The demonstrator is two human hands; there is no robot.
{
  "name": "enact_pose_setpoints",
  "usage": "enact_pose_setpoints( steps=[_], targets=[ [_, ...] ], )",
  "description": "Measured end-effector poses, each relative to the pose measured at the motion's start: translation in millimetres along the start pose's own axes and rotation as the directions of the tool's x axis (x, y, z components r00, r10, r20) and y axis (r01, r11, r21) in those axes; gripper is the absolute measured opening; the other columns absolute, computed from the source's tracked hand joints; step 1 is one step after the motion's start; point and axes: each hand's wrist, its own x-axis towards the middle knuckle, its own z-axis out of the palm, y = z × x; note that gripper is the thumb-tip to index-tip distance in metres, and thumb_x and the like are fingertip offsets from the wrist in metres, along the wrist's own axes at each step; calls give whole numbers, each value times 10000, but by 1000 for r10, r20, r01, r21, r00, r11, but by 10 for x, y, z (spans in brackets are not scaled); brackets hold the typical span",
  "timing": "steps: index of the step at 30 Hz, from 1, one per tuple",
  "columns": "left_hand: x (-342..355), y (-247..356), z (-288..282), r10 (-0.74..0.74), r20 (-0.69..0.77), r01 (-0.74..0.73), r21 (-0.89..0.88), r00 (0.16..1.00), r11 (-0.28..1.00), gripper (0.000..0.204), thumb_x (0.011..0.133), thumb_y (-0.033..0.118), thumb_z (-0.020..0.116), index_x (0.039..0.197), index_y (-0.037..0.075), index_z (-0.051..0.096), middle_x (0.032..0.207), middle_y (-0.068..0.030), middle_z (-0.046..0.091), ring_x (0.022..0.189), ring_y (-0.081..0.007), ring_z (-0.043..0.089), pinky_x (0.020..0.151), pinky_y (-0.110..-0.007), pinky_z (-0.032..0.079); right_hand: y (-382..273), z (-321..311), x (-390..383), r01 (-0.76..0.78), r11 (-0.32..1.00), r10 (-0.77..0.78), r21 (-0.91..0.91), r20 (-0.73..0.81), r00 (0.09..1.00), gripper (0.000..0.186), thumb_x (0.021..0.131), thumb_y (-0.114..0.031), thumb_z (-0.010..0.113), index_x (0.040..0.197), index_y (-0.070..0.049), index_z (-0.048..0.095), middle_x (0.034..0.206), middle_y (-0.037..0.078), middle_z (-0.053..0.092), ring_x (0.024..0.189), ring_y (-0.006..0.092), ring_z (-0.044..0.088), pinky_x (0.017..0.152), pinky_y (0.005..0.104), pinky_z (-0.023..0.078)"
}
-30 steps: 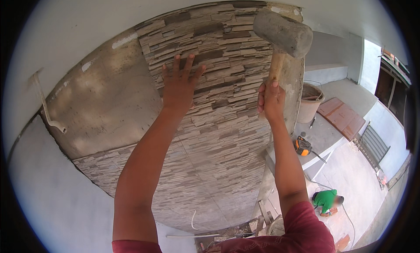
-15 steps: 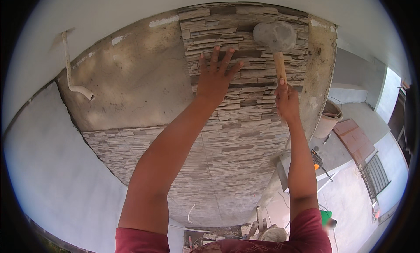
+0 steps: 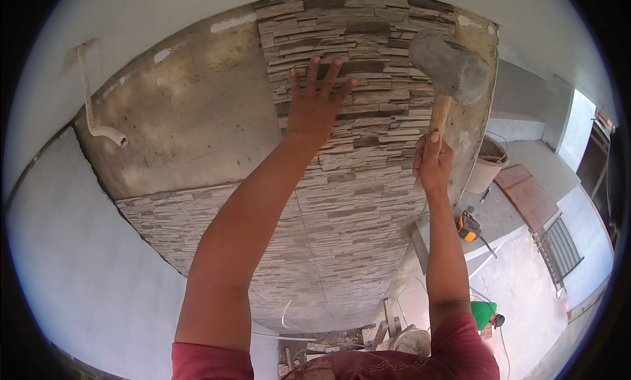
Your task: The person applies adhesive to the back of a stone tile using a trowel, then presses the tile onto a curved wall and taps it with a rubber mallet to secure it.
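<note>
My right hand (image 3: 434, 162) grips the wooden handle of a mallet (image 3: 449, 68) with a big grey head. The mallet is held up in front of the right part of a stone-look wall tile (image 3: 368, 51); whether its head touches the surface I cannot tell. Flat against the left part of that tile lies my left hand (image 3: 317, 107), its fingers spread and pointing up. More tiles of the same layered pattern (image 3: 263, 225) cover the wall below. Left of the upper tile the wall is bare plaster (image 3: 190, 110).
A white pipe (image 3: 92, 97) sticks out at the upper left. On a ledge at the right are a bucket (image 3: 485, 166), a reddish-brown panel (image 3: 526, 194) and an orange-and-black tool (image 3: 469, 227). A person in green (image 3: 484, 314) is far below, near a pale container (image 3: 413, 342).
The mallet's head has swung to the right and tilted, away from the tile's middle. My left hand stays on the tile. The whole view has shifted slightly.
</note>
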Motion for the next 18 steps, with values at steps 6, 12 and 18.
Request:
enact_pose_setpoints(
  steps=[6,12,18],
  targets=[
    [52,-44,-233,-1,135,5,-33,991,999,1382,585,443,926,1604,375,-5,1684,-71,-73,1536,-400,10,1196,-641,228,1066,158,-819,86,994,-84,72,-35,996,583,1000,-561,524,835,-6,589,611,0,481,599,90,452,527,305,381],
    [31,-36,-118,14,73,-16,17,997,1000,1395,553,423,933,1609,355,24,1688,-81,-46,1533,-410,41,1180,-647,250,1096,143,-1068,-71,995,69,-64,-41,997,592,1016,-526,519,845,32,619,600,70,520,577,154,477,542,356,422],
    [47,-18,-86,25,54,-28,52,998,998,1379,565,441,938,1611,336,45,1686,-84,-44,1530,-415,63,1177,-635,266,1165,49,-991,-196,975,195,-107,-21,981,581,1006,-518,545,888,43,641,584,111,543,531,197,515,530,383,439]
  ],
)
